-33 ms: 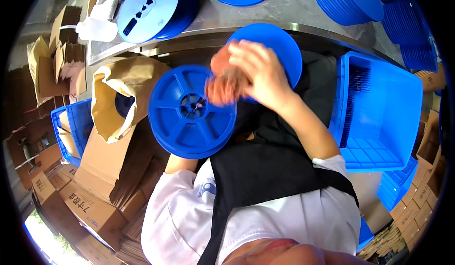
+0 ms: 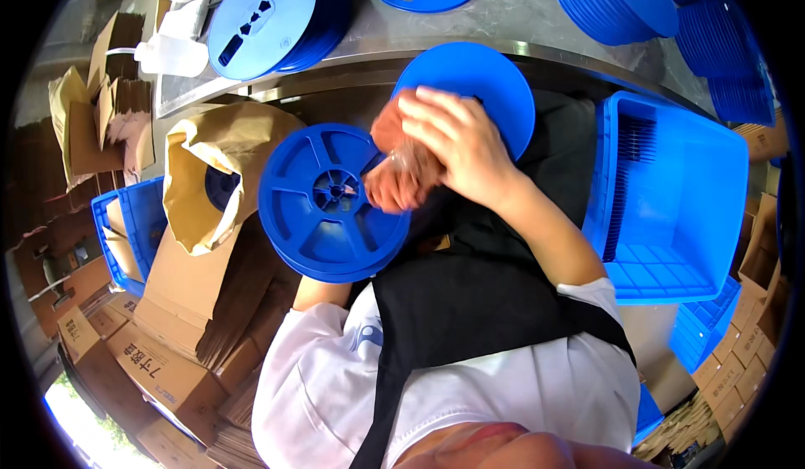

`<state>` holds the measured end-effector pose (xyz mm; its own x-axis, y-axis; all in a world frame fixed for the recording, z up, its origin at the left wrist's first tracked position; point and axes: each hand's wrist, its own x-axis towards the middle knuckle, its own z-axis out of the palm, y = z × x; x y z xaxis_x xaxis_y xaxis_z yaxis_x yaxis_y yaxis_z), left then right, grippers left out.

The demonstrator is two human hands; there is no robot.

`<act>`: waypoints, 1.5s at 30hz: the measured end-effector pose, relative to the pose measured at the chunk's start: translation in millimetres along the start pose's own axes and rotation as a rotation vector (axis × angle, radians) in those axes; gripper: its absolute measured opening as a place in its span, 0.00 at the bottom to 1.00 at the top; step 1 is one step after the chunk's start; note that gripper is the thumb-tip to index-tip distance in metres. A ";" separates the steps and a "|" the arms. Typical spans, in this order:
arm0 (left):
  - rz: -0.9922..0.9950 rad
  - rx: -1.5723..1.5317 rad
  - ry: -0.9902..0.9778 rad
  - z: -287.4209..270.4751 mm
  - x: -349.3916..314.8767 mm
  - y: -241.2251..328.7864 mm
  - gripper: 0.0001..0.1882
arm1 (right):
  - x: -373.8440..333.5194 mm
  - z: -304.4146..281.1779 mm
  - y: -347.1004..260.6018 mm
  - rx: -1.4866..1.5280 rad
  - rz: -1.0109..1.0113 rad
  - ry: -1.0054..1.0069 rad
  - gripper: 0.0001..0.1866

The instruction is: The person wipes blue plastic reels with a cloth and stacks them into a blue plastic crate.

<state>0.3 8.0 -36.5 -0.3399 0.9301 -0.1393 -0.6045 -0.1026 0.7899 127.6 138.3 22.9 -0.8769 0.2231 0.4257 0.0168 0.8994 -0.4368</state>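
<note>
My right hand is raised in front of my apron, fingers stretched over a blurred reddish-brown lump. The lump has a shiny patch and seems held against the palm; its kind I cannot make out. Close to its left is a blue spoked plastic reel, tilted, with an open hub. My left forearm goes in beneath this reel, and the left hand is hidden behind it. Behind my right hand a smooth blue disc leans near the table edge, partly covered by the fingers.
A metal table runs across the front, with stacked blue discs and white bottles. To the right stands a blue crate with discs inside. A brown paper bag and cardboard boxes are at the left.
My right hand and the reddish-brown lump have moved a little toward my body. The spoked reel has shifted slightly left and nearer.
</note>
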 end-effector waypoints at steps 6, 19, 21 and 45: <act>-0.010 -0.018 -0.025 -4.2 4.8 -4.4 0.47 | -47.8 -15.1 36.9 0.021 -0.226 0.014 0.09; 0.067 -0.038 -0.047 1.1 27.9 -22.0 0.47 | -41.7 -24.8 27.5 1.599 1.015 1.078 0.31; 0.111 -0.052 -0.014 7.6 29.0 -27.7 0.47 | -41.2 -3.7 23.1 1.706 0.847 0.714 0.32; 0.132 -0.040 0.092 -8.8 12.9 -14.9 0.42 | -38.0 -28.2 34.7 0.144 0.400 0.308 0.16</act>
<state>-1.4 18.4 -55.3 -0.4817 0.8715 -0.0913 -0.5778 -0.2376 0.7808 175.1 171.6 14.0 -0.6329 0.6585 0.4072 0.2363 0.6651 -0.7084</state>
